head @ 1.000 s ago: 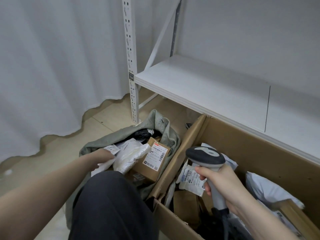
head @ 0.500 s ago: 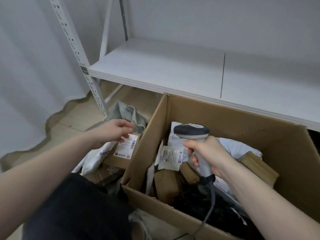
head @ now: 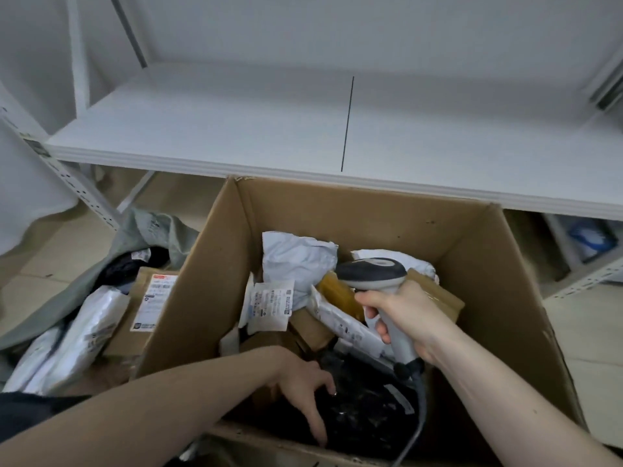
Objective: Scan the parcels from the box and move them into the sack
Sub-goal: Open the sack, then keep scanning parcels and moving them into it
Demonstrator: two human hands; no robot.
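My right hand [head: 409, 323] grips the scanner [head: 377, 281] by its handle, head aimed toward nine o'clock over the cardboard box [head: 499, 298]. My left hand [head: 300, 382] reaches into the box at six o'clock, fingers [head: 315, 423] spread and pressing on a black bag parcel [head: 364, 409]. White and brown parcels fill the box. The grey sack [head: 148, 230] lies at nine o'clock, just beside the box, holding a labelled brown parcel [head: 151, 305].

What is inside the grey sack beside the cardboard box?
The grey sack holds a labelled brown box, white mailers and a black parcel. Anything below these is covered.
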